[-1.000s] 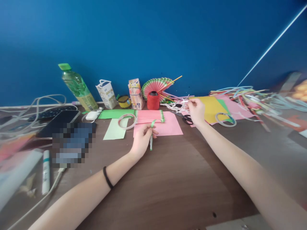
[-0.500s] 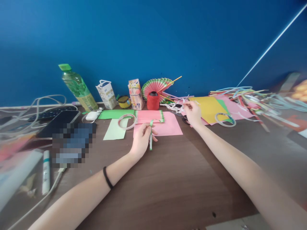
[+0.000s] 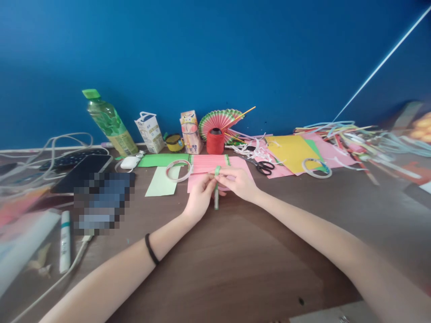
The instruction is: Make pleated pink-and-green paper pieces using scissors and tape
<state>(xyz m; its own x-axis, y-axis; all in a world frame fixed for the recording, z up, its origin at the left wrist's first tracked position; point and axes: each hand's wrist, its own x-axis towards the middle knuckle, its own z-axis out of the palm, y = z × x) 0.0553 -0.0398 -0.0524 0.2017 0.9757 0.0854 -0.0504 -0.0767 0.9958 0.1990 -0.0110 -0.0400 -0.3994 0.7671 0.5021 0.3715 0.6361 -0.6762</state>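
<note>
My left hand (image 3: 201, 194) pinches a narrow green paper strip (image 3: 216, 202), whose lower end hangs down with a pale face showing. Close against it, my right hand (image 3: 239, 183) has thumb and finger closed on the strip's upper end, which bends over at the top. Behind both hands lie a pink sheet (image 3: 245, 170) and a pleated pink paper with green edges (image 3: 208, 161). A roll of tape (image 3: 167, 174) rests just left of them, partly over a pale green sheet (image 3: 158, 186). Black-handled scissors (image 3: 264, 168) lie to the right beside white paper scraps (image 3: 261, 150).
Along the blue wall stand a green bottle (image 3: 111, 123), a milk carton (image 3: 150, 134), a decorated box (image 3: 191, 132), a red thread spool (image 3: 215, 142) and a paper fan (image 3: 218, 121). Phones and cables lie left; a yellow sheet (image 3: 289, 152) and another tape roll (image 3: 307, 169) lie right.
My right hand has come left from the white scraps to the strip and now grips its upper end. My left hand has stayed nearly in place. The scissors are now uncovered.
</note>
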